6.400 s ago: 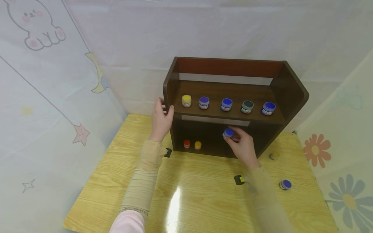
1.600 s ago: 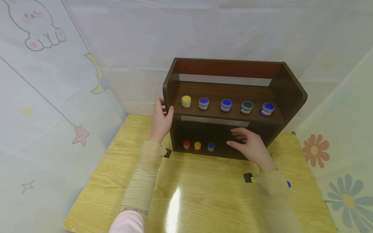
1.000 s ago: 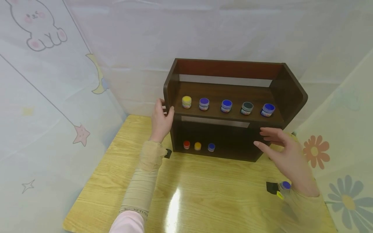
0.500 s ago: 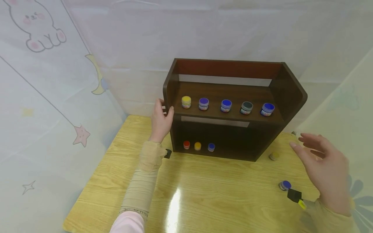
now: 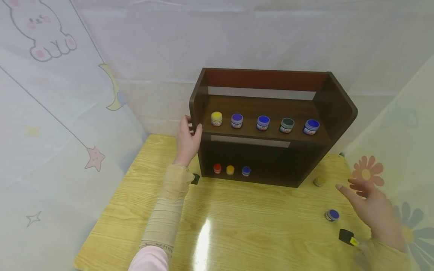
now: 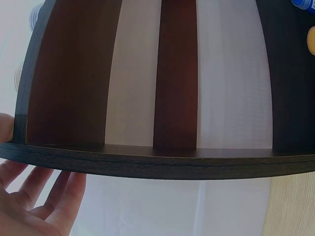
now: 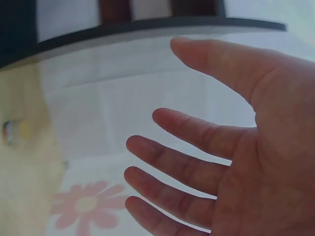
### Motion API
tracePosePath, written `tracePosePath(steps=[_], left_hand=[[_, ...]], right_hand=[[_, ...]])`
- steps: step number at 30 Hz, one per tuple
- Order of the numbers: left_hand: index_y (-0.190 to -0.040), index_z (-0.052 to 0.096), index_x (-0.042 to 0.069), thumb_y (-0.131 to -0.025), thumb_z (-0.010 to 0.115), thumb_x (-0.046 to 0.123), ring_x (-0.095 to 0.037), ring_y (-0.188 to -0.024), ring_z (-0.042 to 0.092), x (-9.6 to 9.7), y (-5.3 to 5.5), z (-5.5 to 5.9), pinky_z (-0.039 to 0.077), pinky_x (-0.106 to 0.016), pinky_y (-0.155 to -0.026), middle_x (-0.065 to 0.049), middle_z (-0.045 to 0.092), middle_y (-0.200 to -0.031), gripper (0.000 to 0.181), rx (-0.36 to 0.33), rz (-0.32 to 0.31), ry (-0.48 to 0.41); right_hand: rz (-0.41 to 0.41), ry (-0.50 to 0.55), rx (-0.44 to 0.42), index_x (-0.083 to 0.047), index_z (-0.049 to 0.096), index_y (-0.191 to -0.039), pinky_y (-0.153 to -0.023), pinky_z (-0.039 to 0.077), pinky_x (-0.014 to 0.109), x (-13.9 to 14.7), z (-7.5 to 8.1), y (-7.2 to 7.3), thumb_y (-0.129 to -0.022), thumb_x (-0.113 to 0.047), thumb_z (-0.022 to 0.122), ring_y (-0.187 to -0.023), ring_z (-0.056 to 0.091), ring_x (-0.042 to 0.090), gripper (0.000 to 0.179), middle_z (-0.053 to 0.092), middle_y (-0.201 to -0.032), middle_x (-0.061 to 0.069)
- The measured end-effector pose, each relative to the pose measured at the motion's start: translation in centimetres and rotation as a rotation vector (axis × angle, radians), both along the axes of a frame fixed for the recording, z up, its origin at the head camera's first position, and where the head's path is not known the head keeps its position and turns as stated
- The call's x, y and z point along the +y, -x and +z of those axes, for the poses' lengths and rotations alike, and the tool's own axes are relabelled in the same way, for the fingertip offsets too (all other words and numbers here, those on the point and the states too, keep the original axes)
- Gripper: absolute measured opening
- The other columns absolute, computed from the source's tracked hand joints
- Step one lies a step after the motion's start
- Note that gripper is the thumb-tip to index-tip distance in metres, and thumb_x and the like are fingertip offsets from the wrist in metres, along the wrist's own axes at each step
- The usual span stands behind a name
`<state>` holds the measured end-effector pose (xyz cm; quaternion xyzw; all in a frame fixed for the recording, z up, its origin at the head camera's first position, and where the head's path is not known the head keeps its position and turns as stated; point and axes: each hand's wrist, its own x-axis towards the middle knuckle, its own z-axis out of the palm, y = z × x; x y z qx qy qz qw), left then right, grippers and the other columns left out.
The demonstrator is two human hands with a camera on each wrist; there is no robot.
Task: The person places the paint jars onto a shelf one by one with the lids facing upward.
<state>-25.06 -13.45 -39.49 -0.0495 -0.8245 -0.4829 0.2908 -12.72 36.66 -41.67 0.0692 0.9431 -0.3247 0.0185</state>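
Note:
My left hand (image 5: 188, 141) grips the left side panel of a dark brown two-tier shelf (image 5: 268, 138); in the left wrist view the thumb is at the panel's front and the fingers (image 6: 69, 196) lie along its outer face. Over the table's right side, my right hand (image 5: 373, 207) holds nothing, its fingers spread. Closest to it are a blue-lidded paint jar (image 5: 332, 215) and a yellow paint jar (image 5: 319, 181), both on the table. On the lower tier stand a red jar (image 5: 217, 168), an orange-yellow jar (image 5: 230, 169) and a blue jar (image 5: 246, 171).
Along the upper tier is a row of several paint jars, from a yellow one (image 5: 216, 118) through a dark green one (image 5: 287, 125) to a blue one (image 5: 311, 127). The wooden table (image 5: 237, 226) meets patterned white sheets (image 5: 162, 45) at the back and sides.
The right hand earlier held the blue jar before the lower tier; that jar now stands there beside the orange-yellow one. The emptied hand has moved right, then lower. The left hand stays put.

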Motion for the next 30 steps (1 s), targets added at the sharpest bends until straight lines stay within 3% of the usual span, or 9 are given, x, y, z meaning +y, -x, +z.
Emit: tracePosePath(steps=[7, 19, 26, 30], left_hand=[[-0.115, 0.048, 0.004, -0.100, 0.060, 0.015, -0.031, -0.094, 0.064, -0.1, 0.1, -0.2, 0.055, -0.042, -0.081, -0.015, 0.058, -0.109, 0.022, 0.010, -0.002, -0.014], [-0.115, 0.048, 0.003, -0.100, 0.060, 0.013, -0.031, -0.093, 0.064, -0.2, 0.1, -0.1, 0.055, -0.042, -0.081, -0.015, 0.058, -0.109, 0.022, 0.013, -0.003, -0.019], [-0.116, 0.049, 0.001, -0.100, 0.060, 0.014, -0.033, -0.094, 0.063, 0.0, -0.2, 0.1, 0.054, -0.043, -0.081, -0.017, 0.058, -0.110, 0.024, 0.002, -0.010, -0.018], [-0.117, 0.048, 0.002, -0.100, 0.059, 0.014, -0.032, -0.095, 0.062, 0.1, -0.1, 0.1, 0.054, -0.042, -0.083, -0.016, 0.057, -0.111, 0.023, -0.007, -0.011, -0.025]], right_hand=[[0.037, 0.010, -0.159, 0.013, 0.031, -0.150, -0.086, 0.042, 0.069, 1.5, -2.9, 0.6, -0.102, -0.061, 0.046, -0.125, 0.036, 0.063, 0.089, 0.031, -0.148, 0.041], [0.029, 0.042, -0.254, 0.013, 0.024, -0.153, -0.091, 0.039, 0.071, 2.3, -6.7, 1.4, -0.099, -0.068, 0.046, -0.124, 0.035, 0.065, 0.100, 0.029, -0.146, 0.045], [0.021, 0.084, -0.394, 0.015, 0.017, -0.154, -0.093, 0.043, 0.067, 2.9, -9.5, 1.6, -0.094, -0.074, 0.048, -0.126, 0.035, 0.065, 0.111, 0.021, -0.147, 0.048], [0.008, 0.078, -0.406, 0.015, 0.021, -0.152, -0.087, 0.050, 0.061, 3.2, -10.8, 1.7, -0.091, -0.075, 0.053, -0.121, 0.043, 0.062, 0.113, 0.024, -0.144, 0.049]])
